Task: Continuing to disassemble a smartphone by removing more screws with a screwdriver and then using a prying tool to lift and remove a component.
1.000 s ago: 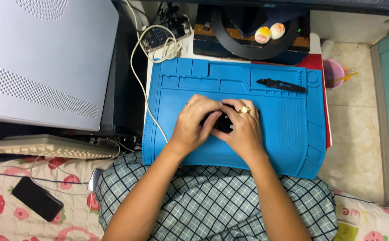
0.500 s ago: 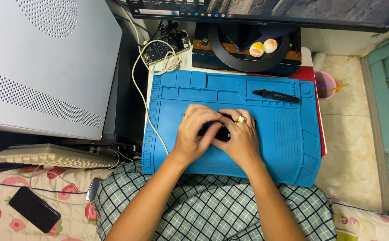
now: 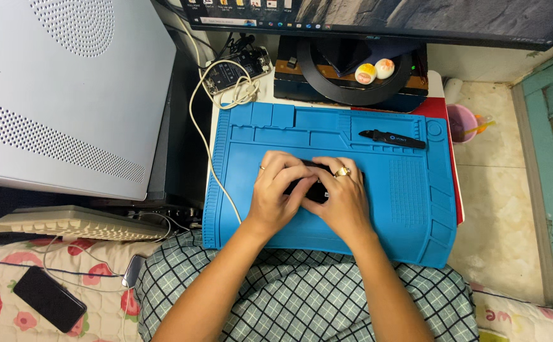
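Gripping a small black device [image 3: 314, 189] mid-frame on the blue work mat [image 3: 409, 209], left hand [image 3: 276, 196] and right hand [image 3: 343, 199] both clasped around it; looks like prying or pressing, next needs firm thumb pressure; black tool [image 3: 393, 139] lies upper right

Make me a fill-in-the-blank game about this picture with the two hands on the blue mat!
1. Both hands, left hand and right hand, hold a small ____ object.
2. The work mat under the hands is ____.
3. A gold ____ sits on a finger of the right hand.
4. The black tool lies on the mat to the ____ of the hands.

Missing words: black; blue; ring; right
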